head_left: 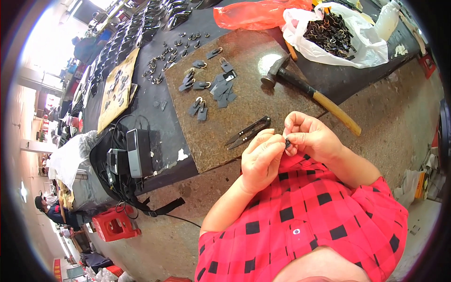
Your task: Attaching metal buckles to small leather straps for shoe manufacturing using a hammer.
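Note:
My left hand (263, 157) and my right hand (314, 137) meet close to my body at the front edge of the board. Both are closed in a pinch around one small black piece (287, 143), mostly hidden by the fingertips. Just beyond my left hand lies a pair of black thread snips (249, 133) on the brown board (188, 136). Farther off on it are flat dark tabs (222, 89), several of them overlapping, and tabs with gold-coloured rings (202, 112). A hammer (310, 89) with a wooden handle rests on the board's right side, its handle reaching past the edge.
A white plastic bag (300, 44) full of black ringed pieces (331, 35) stands at the back right, beside a red plastic bag (253, 15). Left are small ringed pieces (162, 58), a cardboard sheet (112, 101), and a black bag with electronic devices (139, 152). A red stool (112, 225) stands below.

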